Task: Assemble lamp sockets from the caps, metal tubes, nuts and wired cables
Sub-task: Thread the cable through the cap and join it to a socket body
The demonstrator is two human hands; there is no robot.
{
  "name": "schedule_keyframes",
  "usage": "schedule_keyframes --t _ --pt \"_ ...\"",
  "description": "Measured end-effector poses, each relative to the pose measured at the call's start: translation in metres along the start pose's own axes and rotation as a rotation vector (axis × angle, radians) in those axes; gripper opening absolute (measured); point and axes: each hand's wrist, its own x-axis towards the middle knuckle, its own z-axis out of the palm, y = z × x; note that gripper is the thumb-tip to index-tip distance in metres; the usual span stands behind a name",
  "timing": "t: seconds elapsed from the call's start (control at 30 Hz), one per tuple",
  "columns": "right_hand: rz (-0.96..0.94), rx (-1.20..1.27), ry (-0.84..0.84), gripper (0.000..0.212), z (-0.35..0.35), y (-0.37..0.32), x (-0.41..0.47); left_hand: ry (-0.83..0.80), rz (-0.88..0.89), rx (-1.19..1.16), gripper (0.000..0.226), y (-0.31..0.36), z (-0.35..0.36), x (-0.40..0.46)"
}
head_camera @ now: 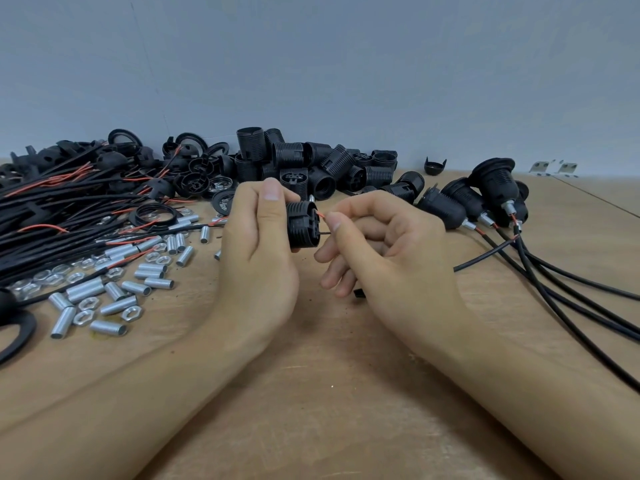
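My left hand (258,244) grips a black threaded socket body (302,225) a little above the table, its end turned to the right. My right hand (374,237) pinches a thin red wire (321,215) between thumb and forefinger right at that end of the socket. A thin black wire (323,233) also runs from the socket toward my right fingers. The rest of this cable is hidden behind my right hand.
Wired black and red cables (59,216) lie heaped at the left. Metal tubes (114,306) and nuts (90,303) are scattered in front of them. Black socket bodies (311,161) pile up at the back. Assembled sockets with cables (485,202) lie at the right on the wooden table (329,393).
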Motion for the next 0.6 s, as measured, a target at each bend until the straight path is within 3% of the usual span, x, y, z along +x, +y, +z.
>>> schedule_keyframes --t 0.27,0.6 --pt "-0.002 0.010 -0.022 0.010 0.0006 -0.0021 -0.0004 -0.064 -0.187 -0.299 0.039 -0.0011 -0.0006 0.0038" --pt "0.062 0.047 -0.022 0.018 -0.0019 -0.0045 0.0012 -0.057 -0.071 -0.162 0.031 0.0012 -0.0002 0.0014"
